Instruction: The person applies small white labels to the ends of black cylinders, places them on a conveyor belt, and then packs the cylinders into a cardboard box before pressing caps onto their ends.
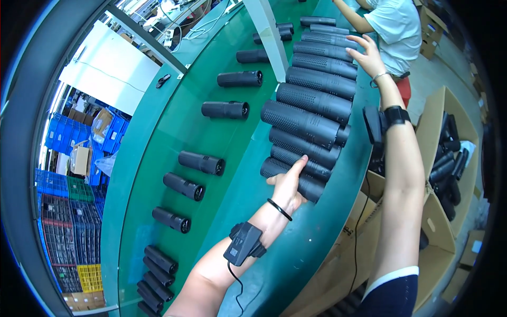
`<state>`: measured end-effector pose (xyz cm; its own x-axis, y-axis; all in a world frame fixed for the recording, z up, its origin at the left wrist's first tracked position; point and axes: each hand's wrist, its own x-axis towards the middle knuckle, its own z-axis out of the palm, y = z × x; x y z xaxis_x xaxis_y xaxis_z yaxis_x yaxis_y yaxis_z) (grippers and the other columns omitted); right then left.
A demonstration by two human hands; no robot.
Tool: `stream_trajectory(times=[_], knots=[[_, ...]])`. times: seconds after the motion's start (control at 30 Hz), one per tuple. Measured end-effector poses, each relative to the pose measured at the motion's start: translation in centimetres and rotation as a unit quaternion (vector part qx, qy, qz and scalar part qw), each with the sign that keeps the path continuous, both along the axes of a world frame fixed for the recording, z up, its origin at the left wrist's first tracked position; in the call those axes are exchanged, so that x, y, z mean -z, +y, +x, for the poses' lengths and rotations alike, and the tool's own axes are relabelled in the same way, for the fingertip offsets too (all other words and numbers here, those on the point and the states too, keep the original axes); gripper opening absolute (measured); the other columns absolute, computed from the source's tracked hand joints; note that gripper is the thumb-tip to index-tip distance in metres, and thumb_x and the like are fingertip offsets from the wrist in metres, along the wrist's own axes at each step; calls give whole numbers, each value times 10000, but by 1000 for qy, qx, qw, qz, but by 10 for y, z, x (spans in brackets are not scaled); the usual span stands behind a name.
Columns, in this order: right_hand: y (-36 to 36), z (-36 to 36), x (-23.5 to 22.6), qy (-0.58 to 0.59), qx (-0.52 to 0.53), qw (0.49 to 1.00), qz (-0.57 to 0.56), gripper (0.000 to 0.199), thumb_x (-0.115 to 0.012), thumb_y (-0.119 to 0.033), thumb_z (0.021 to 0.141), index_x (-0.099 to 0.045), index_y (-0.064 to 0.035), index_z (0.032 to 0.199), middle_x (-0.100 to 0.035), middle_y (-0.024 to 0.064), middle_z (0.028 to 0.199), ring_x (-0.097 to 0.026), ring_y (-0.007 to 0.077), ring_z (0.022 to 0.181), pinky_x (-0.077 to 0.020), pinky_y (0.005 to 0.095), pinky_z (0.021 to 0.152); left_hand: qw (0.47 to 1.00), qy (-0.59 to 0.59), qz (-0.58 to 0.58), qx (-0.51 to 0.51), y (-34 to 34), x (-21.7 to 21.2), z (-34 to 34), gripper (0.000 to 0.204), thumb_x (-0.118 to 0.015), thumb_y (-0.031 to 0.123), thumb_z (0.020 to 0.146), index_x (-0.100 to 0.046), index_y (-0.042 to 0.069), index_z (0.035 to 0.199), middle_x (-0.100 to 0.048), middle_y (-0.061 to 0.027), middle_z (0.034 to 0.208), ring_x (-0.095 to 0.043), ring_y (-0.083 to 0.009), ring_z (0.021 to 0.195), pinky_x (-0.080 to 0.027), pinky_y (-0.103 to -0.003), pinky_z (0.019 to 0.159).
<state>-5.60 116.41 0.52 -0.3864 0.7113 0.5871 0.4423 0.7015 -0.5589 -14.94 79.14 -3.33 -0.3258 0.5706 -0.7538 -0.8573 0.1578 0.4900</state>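
Observation:
A row of black cylindrical housings (303,120), perforated over part of their length, lies side by side on the green table (248,232). My left hand (288,186) is at the near end of the row, its thumb and fingers around the nearest black housing (310,189); part of that housing is hidden behind the hand. At the far right of the row my right hand (368,57) is open, fingers spread beside the ends of the housings, holding nothing. A black device is strapped to each of my wrists.
Shorter black cylinders (224,110) lie spaced along a green belt (158,142) to the left. A grey metal post (264,37) rises beside the row. Cardboard boxes (446,111) with black parts stand at right. Another person (393,31) sits at the far right. Crates (68,227) are stacked left.

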Motion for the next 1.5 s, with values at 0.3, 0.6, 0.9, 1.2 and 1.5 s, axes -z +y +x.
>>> stream_trajectory(times=[0.3,0.6,0.9,1.2,1.5], knots=[[-208,1,-69,-177,-212,957,84,511,-744,-288,710,-606,-88,1159,-510,132,1129,-467,291,1075,-369,384,951,996,43,-35,-66,-1,-21,-1,844,-743,164,766,-96,-17,1278,-404,-252,1269,-533,-442,1071,-374,-752,778],[-254,0,-29,-259,-105,949,148,679,-750,-145,649,-506,-71,1279,-510,83,1080,-481,249,1005,-393,344,829,993,74,-78,-53,11,-14,3,686,-652,69,784,-150,14,1248,-419,-269,1204,-571,-438,972,-413,-736,701],[-251,-1,-28,-254,-81,949,171,672,-725,-103,637,-525,-142,1277,-522,81,1048,-503,247,981,-413,342,817,992,104,-58,-50,14,-3,-1,709,-538,-91,746,-78,52,1265,-271,-290,1277,-451,-494,1126,-258,-818,834],[-260,8,-27,-184,-57,959,210,629,-708,-85,671,-525,-123,1272,-478,144,1223,-436,330,1150,-380,414,959,986,162,-45,-17,29,12,-6,750,-507,-99,782,6,52,1308,-285,-300,1282,-486,-506,1084,-364,-777,795],[-402,87,36,-323,-331,885,-57,227,-658,-118,711,-627,-98,935,-558,87,748,-582,280,745,-472,398,669,984,167,-39,41,10,16,-1,1074,-616,88,873,321,213,1382,-287,-208,1419,-490,-385,1166,-394,-668,916]])
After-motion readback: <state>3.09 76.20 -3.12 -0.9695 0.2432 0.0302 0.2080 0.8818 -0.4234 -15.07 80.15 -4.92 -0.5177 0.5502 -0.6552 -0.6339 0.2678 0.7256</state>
